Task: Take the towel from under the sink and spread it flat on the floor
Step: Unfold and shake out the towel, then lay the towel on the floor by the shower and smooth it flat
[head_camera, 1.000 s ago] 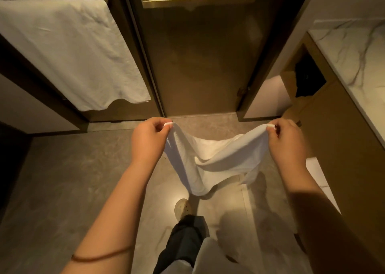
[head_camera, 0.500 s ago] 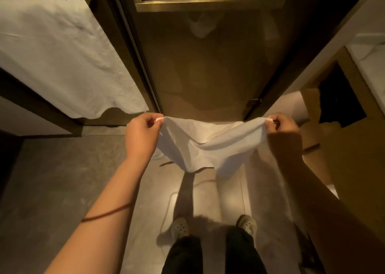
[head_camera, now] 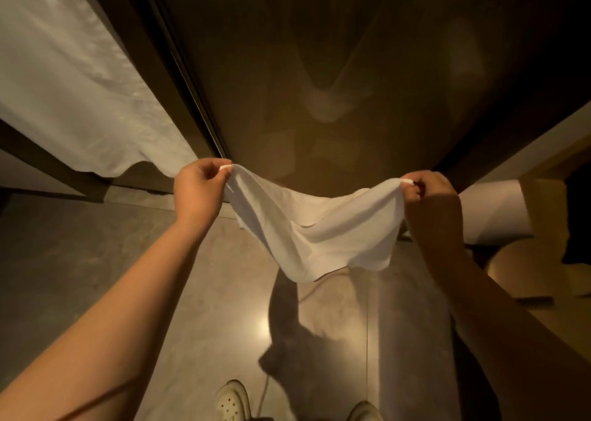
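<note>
A white towel hangs in the air between my two hands, sagging in the middle above the grey tiled floor. My left hand pinches its left top corner. My right hand pinches its right top corner. Both arms are stretched forward at about the same height. The towel's lower edge hangs free and casts a shadow on the floor.
A dark glass door stands straight ahead. A larger white towel hangs on the left. A wooden vanity with a dark opening is at the right. My two white shoes show at the bottom edge.
My hands have moved forward and a little further apart, stretching the towel wider. The view has tilted down and closer to the door; both shoes now sit at the bottom edge.
</note>
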Tool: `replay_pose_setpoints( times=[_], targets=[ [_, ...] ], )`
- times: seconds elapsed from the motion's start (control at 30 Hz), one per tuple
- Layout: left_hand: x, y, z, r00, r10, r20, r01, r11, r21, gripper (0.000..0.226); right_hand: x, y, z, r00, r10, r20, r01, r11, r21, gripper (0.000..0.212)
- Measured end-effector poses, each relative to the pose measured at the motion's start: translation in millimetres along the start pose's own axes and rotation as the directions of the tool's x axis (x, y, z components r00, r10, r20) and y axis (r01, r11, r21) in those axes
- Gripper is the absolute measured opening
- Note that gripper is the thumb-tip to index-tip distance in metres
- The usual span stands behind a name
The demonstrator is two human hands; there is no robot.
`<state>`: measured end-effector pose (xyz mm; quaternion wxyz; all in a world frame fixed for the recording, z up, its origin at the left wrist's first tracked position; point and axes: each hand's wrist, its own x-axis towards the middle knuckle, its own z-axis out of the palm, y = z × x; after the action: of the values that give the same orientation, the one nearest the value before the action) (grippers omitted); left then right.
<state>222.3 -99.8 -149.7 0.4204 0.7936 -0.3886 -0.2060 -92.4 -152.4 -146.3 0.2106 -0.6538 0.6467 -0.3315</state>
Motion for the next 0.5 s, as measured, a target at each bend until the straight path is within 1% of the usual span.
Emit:
replay_pose_setpoints(
  times=[0.17, 0.33, 0.5],
  targets=[
    [21, -30, 48, 0.999, 0.047, -0.014, -0.047, 0.999, -0.016, 0.013, 14, 45, 36, 0.995, -0.058, -0.079, 0.059, 0.998, 0.015, 0.019],
    [33, -91, 94, 0.992, 0.127, -0.015, -0.127, 0.992, -0.026, 0.016, 7, 113, 87, 0.994, -0.083, -0.066, 0.083, 0.997, -0.005, 0.014],
    [32, -181, 150, 0.988, 0.157, -0.011, -0.157, 0.987, -0.024, 0.015, -12, 190, 160, 0.998, -0.010, -0.057, 0.007, 0.998, -0.055, 0.013]
  ],
)
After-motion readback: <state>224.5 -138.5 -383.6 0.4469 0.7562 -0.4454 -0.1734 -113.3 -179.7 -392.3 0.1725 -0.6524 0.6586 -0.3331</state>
